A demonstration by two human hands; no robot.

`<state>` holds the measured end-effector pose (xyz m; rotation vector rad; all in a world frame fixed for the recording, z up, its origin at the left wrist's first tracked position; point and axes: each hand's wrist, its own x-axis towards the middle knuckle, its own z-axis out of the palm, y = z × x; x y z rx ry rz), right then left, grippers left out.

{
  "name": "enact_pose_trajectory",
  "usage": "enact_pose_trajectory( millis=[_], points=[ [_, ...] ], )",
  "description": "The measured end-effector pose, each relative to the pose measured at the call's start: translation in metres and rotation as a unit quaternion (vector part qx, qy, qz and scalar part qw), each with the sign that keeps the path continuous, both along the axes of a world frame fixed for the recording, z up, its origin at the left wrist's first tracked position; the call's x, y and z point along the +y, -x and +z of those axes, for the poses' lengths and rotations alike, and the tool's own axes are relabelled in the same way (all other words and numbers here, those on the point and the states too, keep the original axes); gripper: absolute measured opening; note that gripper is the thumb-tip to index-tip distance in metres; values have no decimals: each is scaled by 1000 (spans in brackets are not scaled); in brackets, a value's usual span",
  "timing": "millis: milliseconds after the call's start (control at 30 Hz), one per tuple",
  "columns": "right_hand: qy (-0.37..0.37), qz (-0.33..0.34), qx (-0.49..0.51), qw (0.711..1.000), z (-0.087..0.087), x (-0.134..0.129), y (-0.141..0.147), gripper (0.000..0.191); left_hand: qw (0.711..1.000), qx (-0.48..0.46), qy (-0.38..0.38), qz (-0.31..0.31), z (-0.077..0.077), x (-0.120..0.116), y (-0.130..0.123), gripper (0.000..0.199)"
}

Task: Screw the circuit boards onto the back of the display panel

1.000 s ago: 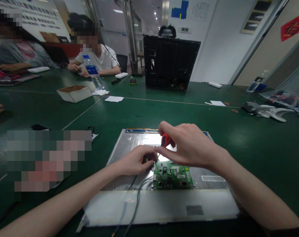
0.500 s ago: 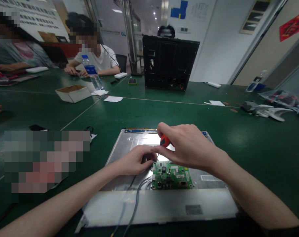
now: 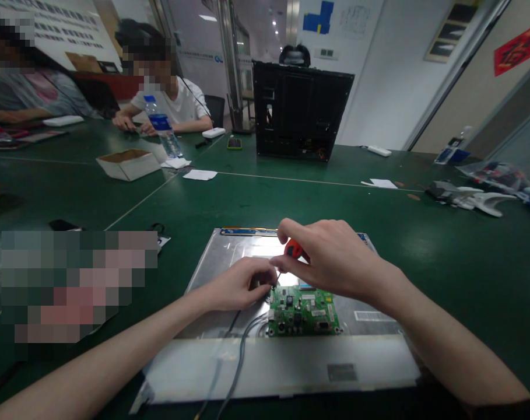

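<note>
My right hand (image 3: 334, 256) is closed around the red and black handle of a screwdriver (image 3: 293, 249), its thin shaft slanting down to the left. The shaft's tip meets the upper left corner of a green circuit board (image 3: 303, 312). At that corner my left hand (image 3: 241, 284) has its thumb and fingers curled together; what they pinch, if anything, is hidden. The board lies on the metal back of a display panel (image 3: 207, 274), which rests flat on the table. Grey cables (image 3: 241, 356) run from the board's left side over the panel's pale lower strip.
A black monitor housing (image 3: 302, 111) stands upright across the green table (image 3: 256, 204). Left of it are a water bottle (image 3: 162, 125) and an open cardboard box (image 3: 129, 164). Grey-white plastic parts (image 3: 470, 195) lie at right. Other people sit at the far left.
Both hands stay almost in place at the board's corner. The screwdriver handle looks slightly turned in my right hand. The view has shifted very slightly.
</note>
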<state>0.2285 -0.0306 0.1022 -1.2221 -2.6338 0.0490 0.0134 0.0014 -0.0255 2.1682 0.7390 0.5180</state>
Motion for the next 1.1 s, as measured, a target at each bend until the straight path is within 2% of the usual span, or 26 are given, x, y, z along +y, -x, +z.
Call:
enact_pose_trajectory(
  millis=[200, 300, 433, 567, 733, 933, 1033, 1100],
  points=[
    [28, 45, 21, 998, 2, -3, -1, 17, 1000, 8, -23, 6, 0, 0, 0, 8],
    [12, 35, 15, 999, 1, -2, -2, 22, 1000, 1, -16, 1, 1, -1, -1, 7],
    [13, 24, 6, 1000, 1, -2, -2, 14, 1000, -6, -14, 12, 1, -2, -1, 9],
    [25, 43, 20, 999, 2, -3, -1, 17, 1000, 2, -15, 12, 1, -1, -1, 11],
    [16, 19, 5, 1000, 1, -2, -1, 17, 1000, -1, -6, 2, 2, 0, 0, 11],
    [33, 65, 23, 997, 4, -4, -4, 16, 1000, 11, -6, 11, 3, -2, -1, 9],
    [24, 47, 15, 999, 4, -3, -4, 18, 1000, 5, -4, -1, 2, -1, 0, 10],
    [14, 35, 7, 999, 4, -3, -3, 12, 1000, 1, -1, 0, 1, -1, 0, 11]
  ],
)
